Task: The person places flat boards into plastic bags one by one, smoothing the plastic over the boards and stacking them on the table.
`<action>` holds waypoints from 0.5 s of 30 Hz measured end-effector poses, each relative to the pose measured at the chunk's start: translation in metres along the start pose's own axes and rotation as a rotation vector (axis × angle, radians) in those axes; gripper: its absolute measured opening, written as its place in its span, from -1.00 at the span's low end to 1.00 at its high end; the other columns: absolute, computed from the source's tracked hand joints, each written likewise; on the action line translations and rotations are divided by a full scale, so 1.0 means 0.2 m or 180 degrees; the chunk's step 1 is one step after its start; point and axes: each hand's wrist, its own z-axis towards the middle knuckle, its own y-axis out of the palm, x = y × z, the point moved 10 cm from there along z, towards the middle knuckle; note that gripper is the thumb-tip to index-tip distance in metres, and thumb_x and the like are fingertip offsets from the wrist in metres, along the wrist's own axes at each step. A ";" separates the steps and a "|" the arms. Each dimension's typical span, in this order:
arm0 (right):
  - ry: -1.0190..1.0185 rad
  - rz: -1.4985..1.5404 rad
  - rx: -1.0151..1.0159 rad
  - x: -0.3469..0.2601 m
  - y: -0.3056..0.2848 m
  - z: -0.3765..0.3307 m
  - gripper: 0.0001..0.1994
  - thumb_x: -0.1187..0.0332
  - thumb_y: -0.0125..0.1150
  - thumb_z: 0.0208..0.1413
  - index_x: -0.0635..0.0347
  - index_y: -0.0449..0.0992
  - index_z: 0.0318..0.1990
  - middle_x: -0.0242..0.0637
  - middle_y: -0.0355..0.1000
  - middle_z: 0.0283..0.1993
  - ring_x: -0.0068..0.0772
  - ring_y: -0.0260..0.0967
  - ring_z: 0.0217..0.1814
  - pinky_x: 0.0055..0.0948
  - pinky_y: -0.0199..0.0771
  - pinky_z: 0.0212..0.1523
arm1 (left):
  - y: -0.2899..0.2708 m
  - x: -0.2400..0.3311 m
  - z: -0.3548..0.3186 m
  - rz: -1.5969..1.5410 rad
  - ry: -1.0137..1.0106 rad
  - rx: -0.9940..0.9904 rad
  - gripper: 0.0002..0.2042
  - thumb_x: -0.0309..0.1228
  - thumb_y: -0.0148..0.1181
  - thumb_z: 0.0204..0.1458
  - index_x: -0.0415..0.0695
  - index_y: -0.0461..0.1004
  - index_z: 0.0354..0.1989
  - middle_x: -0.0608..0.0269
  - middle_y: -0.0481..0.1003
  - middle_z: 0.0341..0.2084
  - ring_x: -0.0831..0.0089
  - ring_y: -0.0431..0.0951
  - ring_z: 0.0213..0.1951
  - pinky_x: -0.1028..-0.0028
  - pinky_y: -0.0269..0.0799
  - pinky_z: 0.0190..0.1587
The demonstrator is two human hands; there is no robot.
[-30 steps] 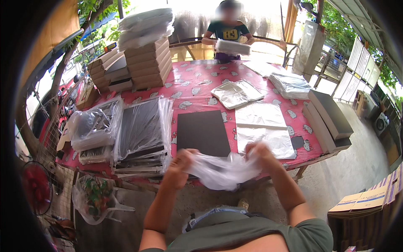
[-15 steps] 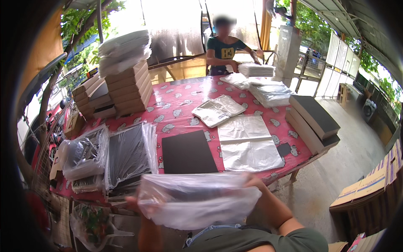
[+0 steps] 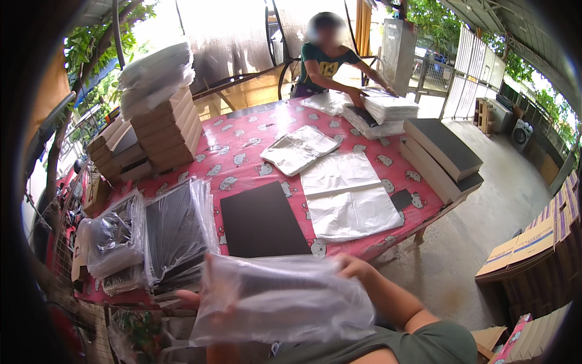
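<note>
Crumpled up a second ago, a clear plastic bag (image 3: 291,300) is now spread wide and held up in front of the person, by the near edge of the table (image 3: 242,130), which is covered in pink patterned sheeting. At its far right, a co-worker's arms (image 3: 377,79) are stretched out to a pile of white packets (image 3: 393,109). At the far left, film-wrapped bundles (image 3: 156,76) are stacked on a column of brown cardboard boxes (image 3: 167,127); nearer, black panels (image 3: 176,227) are seen in clear wrapping. Dark-topped boxes (image 3: 445,145) are stacked along the right edge. A white plastic sheet (image 3: 351,212) is laid flat beside a bare black board (image 3: 260,218). The bag's upper right corner is grasped by the fingers of the right hand (image 3: 354,267); the left hand (image 3: 195,299) is partly veiled by film, so whether its fingers are closed cannot be told. A small black piece (image 3: 401,199) is seen beside the white sheet.
</note>
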 end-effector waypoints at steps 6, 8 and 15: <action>-0.0998 0.0698 0.1622 -0.42 0.02 -0.07 -0.69 0.19 -0.07 0.11 0.26 0.41 -0.48 -0.23 0.36 -0.50 -0.35 0.39 -0.42 -0.38 0.39 -0.29 | -0.38 -0.49 -0.19 0.3410 -0.2898 -0.0245 -0.73 -0.29 0.24 -0.16 -0.29 0.44 -0.50 0.23 0.45 -0.54 0.47 0.46 -0.46 0.55 0.36 -0.44; -0.0395 0.0088 0.1947 -0.22 -0.22 -0.13 -0.58 0.03 -0.19 0.13 0.21 0.37 -0.50 -0.30 0.32 -0.54 -0.40 0.37 -0.47 -0.42 0.38 -0.36 | -0.30 -0.30 -0.12 0.2790 -0.1356 0.0634 -0.60 -0.10 0.20 -0.14 -0.29 0.46 -0.46 0.18 0.47 -0.51 0.45 0.46 -0.44 0.48 0.38 -0.37; 0.0803 -0.0726 0.0514 0.16 -0.10 -0.03 -0.80 0.42 0.16 -0.06 0.35 0.45 -0.28 -0.36 0.43 -0.40 -0.65 0.32 -0.43 -0.59 0.33 -0.37 | -0.35 -0.09 -0.10 0.0224 0.0146 0.0465 -0.47 0.04 -0.06 -0.02 -0.23 0.30 -0.13 0.14 0.46 -0.49 0.35 0.47 -0.44 0.25 0.41 -0.34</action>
